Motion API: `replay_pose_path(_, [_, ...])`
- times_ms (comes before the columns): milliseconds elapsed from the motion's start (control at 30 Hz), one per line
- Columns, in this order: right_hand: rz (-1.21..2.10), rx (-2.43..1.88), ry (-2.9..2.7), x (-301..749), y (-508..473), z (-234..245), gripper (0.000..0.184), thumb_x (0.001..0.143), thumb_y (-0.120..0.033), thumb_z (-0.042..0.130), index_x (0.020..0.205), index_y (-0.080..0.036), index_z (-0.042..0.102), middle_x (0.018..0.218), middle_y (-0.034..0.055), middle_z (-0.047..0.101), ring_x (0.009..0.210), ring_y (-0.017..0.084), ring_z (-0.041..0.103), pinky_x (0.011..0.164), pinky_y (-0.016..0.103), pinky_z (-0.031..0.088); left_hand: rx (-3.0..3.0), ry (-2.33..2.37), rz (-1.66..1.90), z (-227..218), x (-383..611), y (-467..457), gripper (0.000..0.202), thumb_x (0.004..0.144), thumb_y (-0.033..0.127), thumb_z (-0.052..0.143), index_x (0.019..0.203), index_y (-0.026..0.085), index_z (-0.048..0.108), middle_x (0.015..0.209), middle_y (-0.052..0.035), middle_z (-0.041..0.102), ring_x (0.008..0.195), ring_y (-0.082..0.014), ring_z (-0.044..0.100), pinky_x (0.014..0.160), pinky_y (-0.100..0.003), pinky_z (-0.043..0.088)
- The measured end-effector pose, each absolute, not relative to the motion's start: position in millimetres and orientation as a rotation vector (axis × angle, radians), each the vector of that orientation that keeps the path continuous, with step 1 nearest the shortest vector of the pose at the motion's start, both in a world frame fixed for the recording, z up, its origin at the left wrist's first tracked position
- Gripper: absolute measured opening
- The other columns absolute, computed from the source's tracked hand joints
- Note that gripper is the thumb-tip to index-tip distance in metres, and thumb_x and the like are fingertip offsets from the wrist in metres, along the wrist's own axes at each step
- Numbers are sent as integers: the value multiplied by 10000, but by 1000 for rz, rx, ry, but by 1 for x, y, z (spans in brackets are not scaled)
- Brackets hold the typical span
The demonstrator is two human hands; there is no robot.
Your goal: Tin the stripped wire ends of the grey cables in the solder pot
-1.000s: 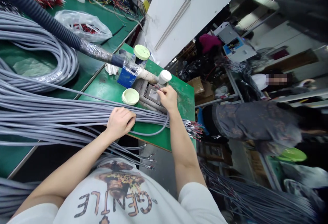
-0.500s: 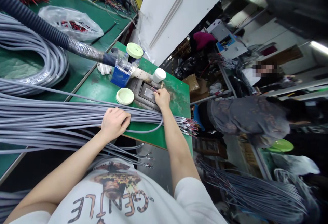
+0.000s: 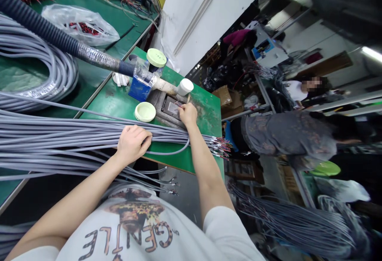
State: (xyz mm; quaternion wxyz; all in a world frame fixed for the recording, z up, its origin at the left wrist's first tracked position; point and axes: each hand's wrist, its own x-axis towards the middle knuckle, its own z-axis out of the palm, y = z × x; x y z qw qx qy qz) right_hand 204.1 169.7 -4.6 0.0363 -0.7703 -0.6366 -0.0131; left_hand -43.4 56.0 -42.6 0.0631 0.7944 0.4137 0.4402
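Note:
My left hand (image 3: 132, 143) rests curled over a thick bundle of grey cables (image 3: 59, 139) that runs across the green bench (image 3: 119, 102), fingers closed on the strands. My right hand (image 3: 187, 115) is pinched on the end of one grey cable (image 3: 176, 150), which loops back under my wrist. Its thin stripped wires are held over a small dark metal pot (image 3: 171, 109) set into the bench. The cable ends with red-tipped wires (image 3: 221, 149) stick out past the bench's right edge.
A black corrugated hose (image 3: 59, 40) ends at the pot beside a blue box (image 3: 139, 88). Pale green lids (image 3: 145, 111) and a white cup (image 3: 185, 86) stand around it. Coiled grey cable (image 3: 36, 78) and a plastic bag (image 3: 80, 24) lie at left. A seated person (image 3: 283, 135) is at right.
The view shifted slightly left and down a second ago. Both hands have stayed in place on the cables since then.

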Motion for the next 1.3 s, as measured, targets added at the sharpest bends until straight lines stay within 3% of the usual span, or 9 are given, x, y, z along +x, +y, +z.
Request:
replay_pose_path(200, [48, -2114, -1807, 206, 147, 19, 277, 830, -310, 511, 823, -141, 731, 818, 72, 655, 793, 188, 596, 763, 277, 443, 2418, 1257, 1359, -40, -43, 56, 98, 862, 178, 544, 787, 203, 601, 745, -3, 696, 702, -162, 577, 698, -339, 371])
replay_pose_path(367, [145, -1846, -1647, 196, 101, 38, 245, 801, -349, 546, 706, -163, 675, 715, 30, 607, 689, 161, 554, 664, 264, 439, 2331, 1233, 1356, -39, -44, 54, 108, 855, 198, 556, 778, 209, 630, 746, -8, 702, 704, -170, 581, 693, -349, 368])
replay_pose_path(533, [285, -1648, -1532, 170, 58, 44, 257, 804, -396, 556, 702, -177, 643, 695, 19, 571, 662, 150, 528, 629, 266, 433, 1516, 1059, 1467, -30, -27, 45, 80, 802, 263, 643, 787, 191, 675, 747, -15, 702, 687, -154, 602, 688, -323, 449])
replay_pose_path(700, [503, -1396, -1412, 142, 32, 47, 189, 781, -351, 628, 699, -182, 645, 714, 6, 583, 699, 138, 559, 676, 264, 456, 669, 651, 1223, -8, 14, 39, 328, 644, 316, 797, 925, 175, 702, 802, -26, 716, 711, -125, 642, 625, -225, 492])
replay_pose_path(833, [639, -1283, -1352, 132, 22, 46, 152, 762, -319, 660, 697, -182, 657, 714, -3, 580, 673, 119, 564, 649, 242, 468, 383, 508, 1250, 9, 34, 35, 287, 570, 268, 854, 786, 184, 684, 742, 22, 692, 643, -70, 622, 603, -165, 496])
replay_pose_path(933, [710, -1258, -1307, 135, 18, 46, 170, 749, -350, 679, 735, -181, 672, 741, -1, 582, 659, 112, 565, 622, 232, 475, 376, 497, 1285, 16, 38, 36, 295, 541, 261, 873, 740, 182, 670, 682, 43, 664, 594, -53, 596, 582, -150, 494])
replay_pose_path(1067, [889, -1228, -1349, 142, 8, 48, 235, 779, -361, 663, 933, -184, 673, 714, -17, 602, 618, 94, 562, 593, 211, 468, 425, 527, 1357, 19, 36, 37, 266, 564, 250, 863, 711, 176, 654, 673, 57, 635, 591, -46, 573, 582, -150, 485])
replay_pose_path(1300, [1010, -1163, -1183, 143, -9, 49, 323, 824, -364, 598, 1101, -197, 606, 566, -74, 514, 410, 46, 414, 399, 176, 332, 741, 582, 1604, 6, 42, 19, 196, 592, 223, 841, 722, 179, 700, 742, 16, 652, 688, -90, 592, 665, -209, 492])
